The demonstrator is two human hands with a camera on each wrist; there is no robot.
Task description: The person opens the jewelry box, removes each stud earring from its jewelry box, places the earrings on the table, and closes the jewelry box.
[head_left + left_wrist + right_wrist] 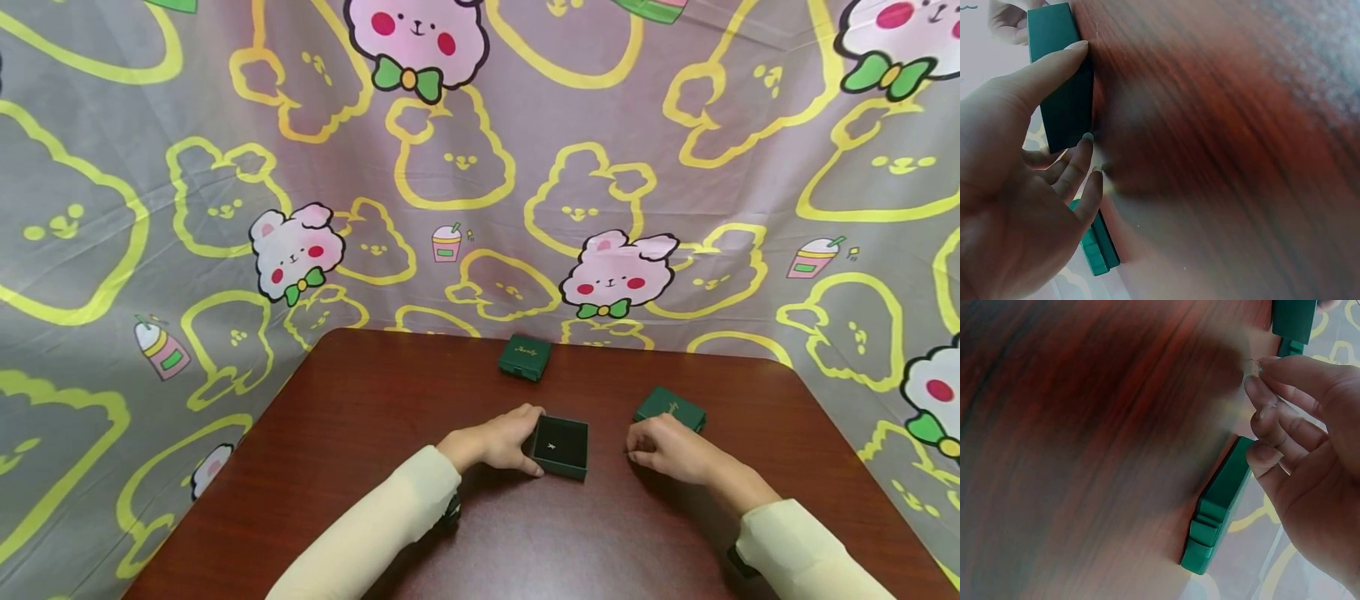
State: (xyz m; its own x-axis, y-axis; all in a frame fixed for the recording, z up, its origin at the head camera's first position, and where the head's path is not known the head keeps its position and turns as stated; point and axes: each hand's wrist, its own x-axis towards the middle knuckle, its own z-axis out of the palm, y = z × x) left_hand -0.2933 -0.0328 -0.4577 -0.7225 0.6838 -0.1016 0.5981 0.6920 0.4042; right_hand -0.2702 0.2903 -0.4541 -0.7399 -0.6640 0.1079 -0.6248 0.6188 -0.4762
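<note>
In the head view, an open dark green jewelry box (562,446) with a black lining lies on the table. A tiny shiny stud-like piece (551,446) sits on the lining, left of centre. My left hand (512,439) holds the box by its left side, thumb at the near corner and fingers at the far one. To the right, my right hand (672,450) is raised a little over the table. Its thumb and forefinger pinch a tiny thin shiny piece (1254,362), seen in the right wrist view; its exact kind is too small to tell.
A closed green box (525,357) with gold lettering stands near the table's back edge. Another green box (671,406) lies just beyond my right hand, partly covered by it. A patterned cloth (480,183) hangs behind and beside the brown table (360,417).
</note>
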